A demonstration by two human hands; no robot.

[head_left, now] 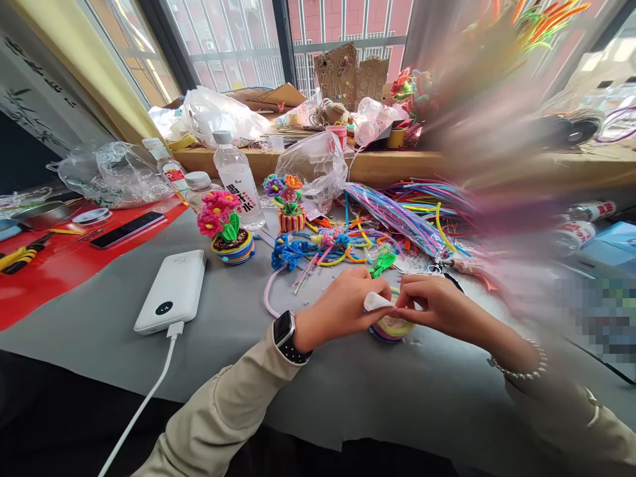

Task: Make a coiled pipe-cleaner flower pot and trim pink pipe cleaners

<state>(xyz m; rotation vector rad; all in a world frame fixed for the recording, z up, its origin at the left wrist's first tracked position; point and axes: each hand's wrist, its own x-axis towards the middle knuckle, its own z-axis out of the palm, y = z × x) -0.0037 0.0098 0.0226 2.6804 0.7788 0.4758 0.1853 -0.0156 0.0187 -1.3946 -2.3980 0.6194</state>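
Observation:
My left hand (342,306) and my right hand (437,306) meet over a small round pot (392,328) wound from striped pipe cleaners on the grey table (99,331). Both hands pinch a small white piece (375,302) above the pot; I cannot make out what it is. A black smartwatch (285,329) sits on my left wrist and a bead bracelet (521,371) on my right. Just beyond my hands lie loose coloured pipe cleaners (338,248).
A white power bank (173,290) with its cable lies at left. Two finished pipe-cleaner flower pots (226,228) (289,202), water bottles (238,175), plastic bags (313,165) and a bundle of pipe cleaners (397,215) stand behind. A phone (127,230) and pliers (22,255) rest on red cloth.

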